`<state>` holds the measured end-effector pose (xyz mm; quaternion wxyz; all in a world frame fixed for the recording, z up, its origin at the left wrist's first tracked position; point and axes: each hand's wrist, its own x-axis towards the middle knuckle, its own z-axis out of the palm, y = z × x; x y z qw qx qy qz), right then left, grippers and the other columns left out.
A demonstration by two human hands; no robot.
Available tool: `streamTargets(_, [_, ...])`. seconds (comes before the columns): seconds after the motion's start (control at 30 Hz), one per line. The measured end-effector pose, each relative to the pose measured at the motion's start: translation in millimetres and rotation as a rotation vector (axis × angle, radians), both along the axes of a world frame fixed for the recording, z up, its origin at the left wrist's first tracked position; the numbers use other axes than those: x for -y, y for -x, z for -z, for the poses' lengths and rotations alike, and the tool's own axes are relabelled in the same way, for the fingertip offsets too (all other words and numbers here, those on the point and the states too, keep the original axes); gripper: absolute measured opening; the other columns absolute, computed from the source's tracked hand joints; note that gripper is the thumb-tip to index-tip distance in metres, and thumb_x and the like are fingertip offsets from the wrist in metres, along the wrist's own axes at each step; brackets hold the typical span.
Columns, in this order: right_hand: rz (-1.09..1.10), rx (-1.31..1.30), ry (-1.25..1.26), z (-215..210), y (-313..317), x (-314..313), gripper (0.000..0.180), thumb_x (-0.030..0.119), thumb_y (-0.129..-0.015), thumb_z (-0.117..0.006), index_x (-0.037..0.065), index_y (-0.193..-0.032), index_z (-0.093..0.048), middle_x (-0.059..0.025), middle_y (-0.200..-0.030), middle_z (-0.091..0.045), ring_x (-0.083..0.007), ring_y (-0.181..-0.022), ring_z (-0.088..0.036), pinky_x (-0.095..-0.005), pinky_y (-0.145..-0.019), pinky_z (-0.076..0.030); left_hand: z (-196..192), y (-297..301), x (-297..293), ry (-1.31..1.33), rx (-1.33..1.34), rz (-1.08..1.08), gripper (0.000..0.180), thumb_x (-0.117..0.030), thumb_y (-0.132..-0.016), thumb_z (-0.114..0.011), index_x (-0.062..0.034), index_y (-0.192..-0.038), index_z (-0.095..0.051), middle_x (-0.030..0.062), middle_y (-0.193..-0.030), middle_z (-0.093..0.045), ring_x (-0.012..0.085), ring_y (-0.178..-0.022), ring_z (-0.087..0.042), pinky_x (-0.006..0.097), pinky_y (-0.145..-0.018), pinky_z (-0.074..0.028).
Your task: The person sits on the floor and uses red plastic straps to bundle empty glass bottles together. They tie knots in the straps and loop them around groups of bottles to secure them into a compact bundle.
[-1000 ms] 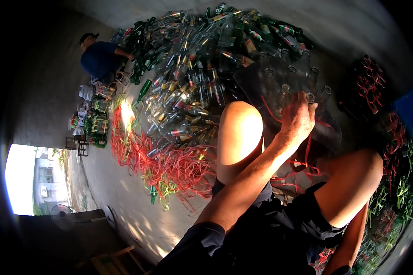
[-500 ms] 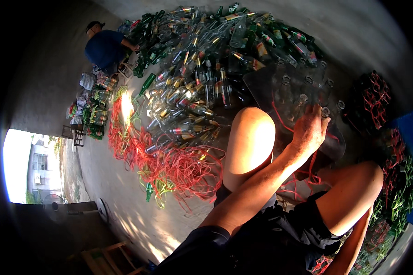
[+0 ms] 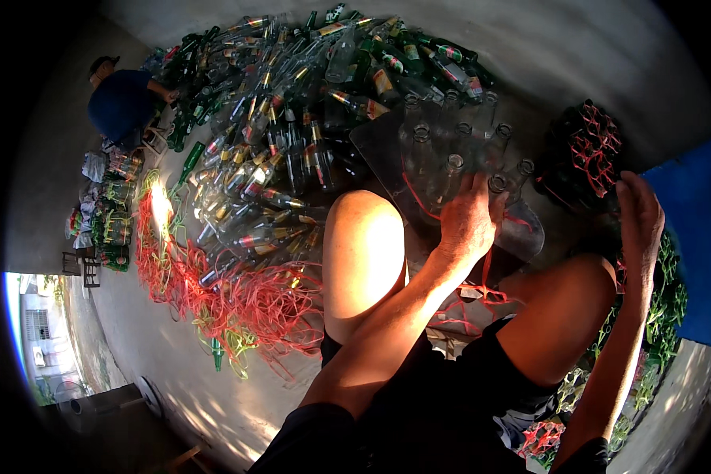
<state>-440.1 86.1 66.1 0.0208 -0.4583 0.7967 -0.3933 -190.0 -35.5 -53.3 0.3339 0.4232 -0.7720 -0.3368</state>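
Several clear glass bottles (image 3: 454, 163) stand upright in a tight cluster on a dark flat board (image 3: 375, 144) beyond my knees. My left hand (image 3: 468, 221) is closed around the near side of a glass bottle (image 3: 498, 184) at the cluster's front; its fingertips are partly hidden. Red plastic strapping (image 3: 487, 265) runs across the board, under and beside the bottles. To the right, my right hand (image 3: 641, 212) is raised beyond my right knee, fingers loosely extended, with nothing visible in it. Near it lies a bundle of dark bottles in red netting (image 3: 596, 150).
A big heap of green and clear bottles (image 3: 292, 87) covers the far floor. Tangled red strapping (image 3: 237, 292) lies left of my knee. Another person (image 3: 122, 103) sits far left, beside bundled bottles (image 3: 118, 221). Green-strapped bundles (image 3: 663, 300) and a blue panel (image 3: 691, 245) stand right.
My right hand has come up from low on the right, where it was out of sight. My left hand stays at the bottles. The whole view has shifted rightward.
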Motion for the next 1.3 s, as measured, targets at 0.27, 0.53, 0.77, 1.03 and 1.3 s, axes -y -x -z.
streamTargets(0.27, [-0.433,-0.044,0.061,-22,-88,137,0.024,0.013,-0.095,-0.074,0.002,-0.116,-0.07,-0.0141,-0.091,-0.074,-0.0168,-0.082,-0.07,-0.0323,-0.074,-0.055,-1,-3,-3,-0.029,-0.062,-0.024,0.032,-0.024,-0.098,-0.069,-0.0027,-0.117,-0.055,0.0224,-0.109,-0.065,0.0494,-0.091,-0.069,0.056,-0.074,-0.056])
streamTargets(0.53, [-0.496,-0.387,-0.09,-1,-115,214,0.038,0.022,-0.088,-0.075,0.006,-0.122,-0.066,-0.0158,-0.095,-0.069,-0.0364,-0.091,-0.07,-0.0476,-0.081,-0.055,1,-3,-8,-0.044,-0.108,-0.038,0.033,-0.021,-0.097,-0.07,-0.0041,-0.119,-0.052,0.0197,-0.106,-0.063,0.0458,-0.086,-0.069,0.054,-0.067,-0.057])
streamTargets(0.77, [-0.529,-0.505,-0.247,22,-118,240,0.032,0.027,-0.087,-0.074,0.007,-0.111,-0.068,-0.0179,-0.097,-0.071,-0.0398,-0.096,-0.071,-0.0517,-0.09,-0.055,-1,-5,-11,-0.064,-0.061,-0.03,0.036,-0.019,-0.096,-0.07,-0.0036,-0.123,-0.051,0.0184,-0.109,-0.061,0.0455,-0.084,-0.069,0.053,-0.066,-0.057])
streamTargets(1.03, [-0.508,-0.483,-0.244,34,-114,248,0.027,0.029,-0.084,-0.076,0.01,-0.102,-0.069,-0.0153,-0.087,-0.072,-0.0383,-0.096,-0.071,-0.0506,-0.091,-0.051,-5,-4,-10,-0.093,-0.081,-0.016,0.035,-0.014,-0.095,-0.068,-0.0021,-0.123,-0.052,0.0196,-0.111,-0.061,0.0467,-0.085,-0.069,0.055,-0.068,-0.055])
streamTargets(1.3, [-0.569,-0.48,-0.278,44,-128,255,0.029,0.03,-0.083,-0.077,0.013,-0.106,-0.071,-0.014,-0.087,-0.073,-0.0356,-0.101,-0.07,-0.0478,-0.096,-0.044,-5,-11,-12,-0.144,-0.047,-0.036,0.036,-0.012,-0.095,-0.068,-0.0018,-0.125,-0.052,0.019,-0.112,-0.063,0.0456,-0.088,-0.07,0.054,-0.069,-0.056])
